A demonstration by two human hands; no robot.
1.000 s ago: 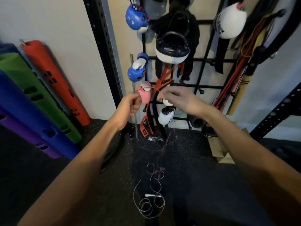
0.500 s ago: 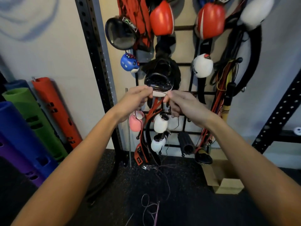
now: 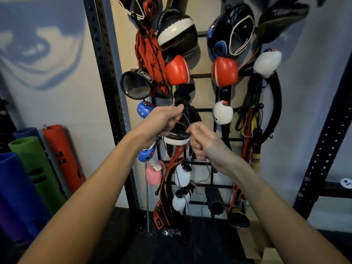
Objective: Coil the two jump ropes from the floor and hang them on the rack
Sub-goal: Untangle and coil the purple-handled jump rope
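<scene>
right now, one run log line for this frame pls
stage: coiling rope at rack | left hand: pinching thin jump rope | right hand: fist closed on same rope | rack: crowded with gloves | hung: not yet

The rack [image 3: 207, 75] is black wire. Two red gloves [image 3: 178, 70] hang beside a white one [image 3: 222, 112]; lower down are blue [image 3: 144, 109] and pink [image 3: 154, 175] ones. Rolled mats stand in orange [image 3: 62, 155], green [image 3: 36, 168], blue [image 3: 17, 187] and purple [image 3: 7, 221].

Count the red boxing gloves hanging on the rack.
2: one red glove at upper centre beside the red cloth, the other red glove to its right, under the dark headgear. More may hide behind other gear.
</scene>
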